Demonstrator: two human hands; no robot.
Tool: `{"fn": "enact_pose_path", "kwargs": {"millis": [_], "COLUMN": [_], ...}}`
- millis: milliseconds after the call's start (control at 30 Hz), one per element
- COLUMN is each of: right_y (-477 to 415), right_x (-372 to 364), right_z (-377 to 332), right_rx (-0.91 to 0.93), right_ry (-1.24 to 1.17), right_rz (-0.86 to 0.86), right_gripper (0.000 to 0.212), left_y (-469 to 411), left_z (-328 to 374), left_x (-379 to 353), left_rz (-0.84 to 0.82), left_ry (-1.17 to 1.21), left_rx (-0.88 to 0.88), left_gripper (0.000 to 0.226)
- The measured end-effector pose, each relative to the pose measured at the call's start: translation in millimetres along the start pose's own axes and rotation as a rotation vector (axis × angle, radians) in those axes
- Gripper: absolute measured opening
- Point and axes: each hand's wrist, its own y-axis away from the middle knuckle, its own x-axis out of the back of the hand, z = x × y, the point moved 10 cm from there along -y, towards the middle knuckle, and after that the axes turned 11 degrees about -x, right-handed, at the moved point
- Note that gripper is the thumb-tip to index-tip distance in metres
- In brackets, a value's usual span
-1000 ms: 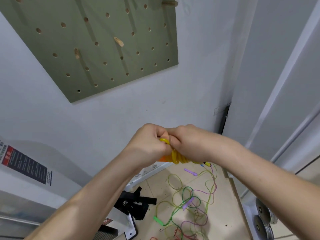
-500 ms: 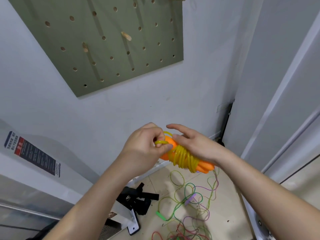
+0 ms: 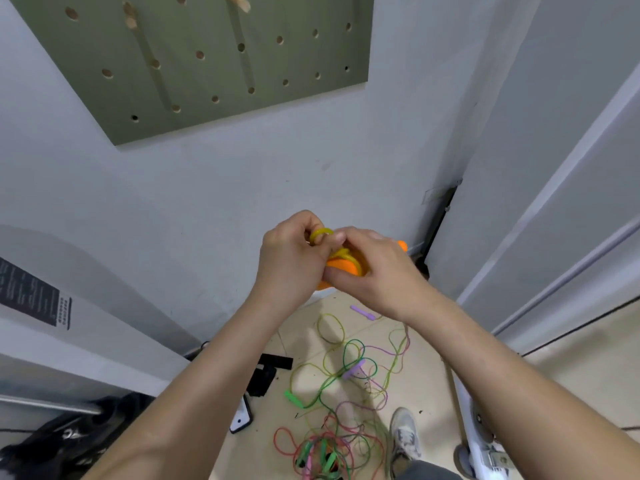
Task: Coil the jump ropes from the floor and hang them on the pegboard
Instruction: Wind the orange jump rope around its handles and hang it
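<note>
Between the hands: no gap; left hand and right hand both grip the coiled jump rope.
Above the hands: flat wall, open up to the pegboard.
Higher, up-left: two wooden pegs jut out of the board.
Right of the right hand: door panel stands close.
Left of the left hand: open air, then a slanted white casing lower down.
Below the hands: loose ropes tangled on the floor, a shoe beside them.

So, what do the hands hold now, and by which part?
A yellow jump rope with orange handles. The right hand grips the coiled bundle round its middle; the left hand pinches a yellow loop at its end.
</note>
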Motion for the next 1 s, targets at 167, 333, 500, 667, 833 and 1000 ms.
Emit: {"fn": "enact_pose_path", "kwargs": {"millis": [167,333,500,667,833,1000], "right_y": [-45,-105,-153,-196,-227,-271], "right_x": [3,13,5,2,0,13], "right_z": [31,74,89,81,72,45], "right_rx": [0.036,0.040,-0.044,0.008,-0.072,0.017], "right_ry": [0.090,0.002,-0.389,-0.304,-0.514,-0.560], "right_rz": [-0.205,-0.371,-0.623,-0.520,-0.572,-0.459], "right_gripper": [0.046,0.051,0.028,0.012,0.015,0.015], "left_y": [-38,-82,-106,-124,-151,-192], "left_z": [-26,-43,-55,-65,-63,-56], "left_x": [-28,-68,-76,-71,-46,-12], "left_rz": [0.068,0.167,0.212,0.217,0.244,0.390], "left_ry": [0.209,0.372,0.355,0.576,0.557,0.345], "left_rx": [0.178,0.336,0.356,0.370,0.309,0.208], "left_gripper": [0.034,0.026,0.022,0.005,0.013,0.009]}}
